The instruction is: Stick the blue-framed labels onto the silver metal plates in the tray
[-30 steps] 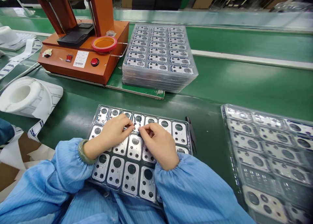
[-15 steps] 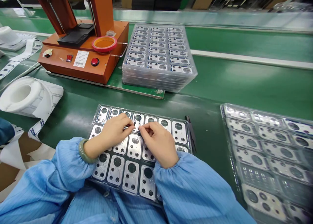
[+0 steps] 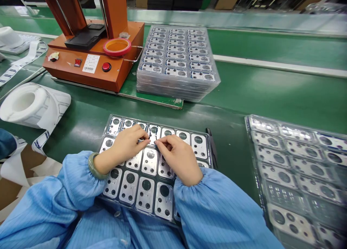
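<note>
A clear plastic tray (image 3: 130, 211) in front of me holds rows of silver metal plates with round holes. My left hand (image 3: 125, 144) pinches one side of a thin dark frame-shaped strip (image 3: 156, 132), thumb against forefinger. At the strip's other side, my right hand (image 3: 177, 155) is closed in a like pinch. The strip lies over a metal plate (image 3: 153, 130) in the far row; whether it touches all round I cannot tell. Dark blue outlines edge the plates to its left, such as the corner plate (image 3: 115, 126). My fingers partly cover the middle row.
An orange press (image 3: 89, 66) with a tape roll (image 3: 117, 47) on it stands at back left. Beside it rises a stack of filled trays (image 3: 177, 82). A label roll (image 3: 24, 104) lies left, another tray of plates (image 3: 287, 165) right. A dark flat object (image 3: 211, 147) touches my tray's right edge.
My right hand has shifted slightly right and down, still pinching the strip. The left hand stays almost in place. The view has moved a little.
</note>
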Tool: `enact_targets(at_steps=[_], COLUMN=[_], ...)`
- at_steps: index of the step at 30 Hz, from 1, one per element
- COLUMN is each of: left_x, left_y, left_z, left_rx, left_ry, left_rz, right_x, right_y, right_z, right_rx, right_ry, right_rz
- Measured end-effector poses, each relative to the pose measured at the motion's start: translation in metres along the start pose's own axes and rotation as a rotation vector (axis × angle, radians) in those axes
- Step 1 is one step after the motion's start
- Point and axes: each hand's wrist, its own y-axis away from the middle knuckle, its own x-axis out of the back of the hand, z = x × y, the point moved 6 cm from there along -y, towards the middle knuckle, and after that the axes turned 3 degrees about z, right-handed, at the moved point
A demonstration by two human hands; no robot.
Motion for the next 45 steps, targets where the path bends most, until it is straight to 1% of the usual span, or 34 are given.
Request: enact_targets(at_steps=[4, 12, 18, 27, 38, 45], left_x=[-0.0004, -0.0004, -0.0005, -0.001, -0.0016, -0.0032], left_y=[-0.0003, 0.0001, -0.0005, -0.0001, -0.0004, -0.001], left_z=[0.0004, 0.0002, -0.0002, 0.0, 0.0032, 0.002], left_rx=[-0.003, 0.004, -0.007, -0.016, 0.011, 0.02], left_ry=[-0.006, 0.008, 0.004, -0.017, -0.091, -0.07], left_rz=[-0.003, 0.0, 0.006, 0.01, -0.022, -0.019], right_x=[-0.0002, -0.0006, -0.0006, -0.0011, -0.0026, -0.0031], right_y=[-0.0005, -0.0012, -0.0016, -0.0008, -0.003, -0.0044], right_z=[0.0003, 0.0029, 0.0022, 0.0002, 0.0033, 0.0054], right_rx=[0.009, -0.027, 0.003, 0.052, 0.047, 0.041], right_ry=[0.004, 0.007, 0.008, 0.08, 0.061, 0.098], right_rz=[0.008, -0.001, 0.022, 0.052, -0.012, -0.019])
